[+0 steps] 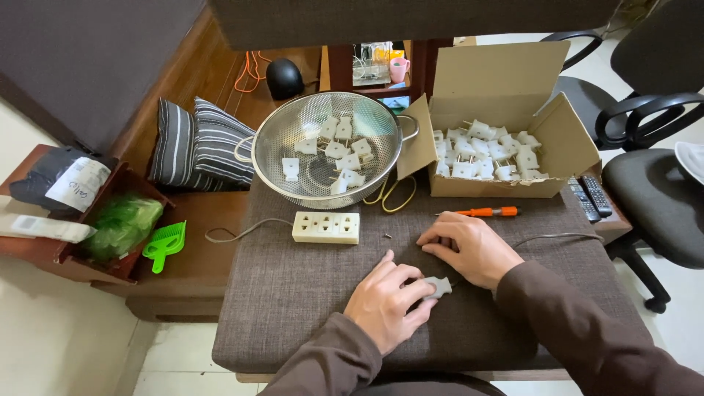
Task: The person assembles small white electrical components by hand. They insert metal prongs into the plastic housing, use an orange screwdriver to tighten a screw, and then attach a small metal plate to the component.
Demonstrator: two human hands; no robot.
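Grey cushion top (308, 308): left hand (385, 304) pinches grey plug (438, 287), right hand (469, 248) flat, empty, just beside.

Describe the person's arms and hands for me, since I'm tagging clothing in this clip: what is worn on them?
Both arms wear long, dark brown sleeves of soft knit-like fabric that end at the wrists. The left hand and right hand are bare: no gloves. No rings, watch or bracelet show, and the sleeves carry no visible markings or patterns.
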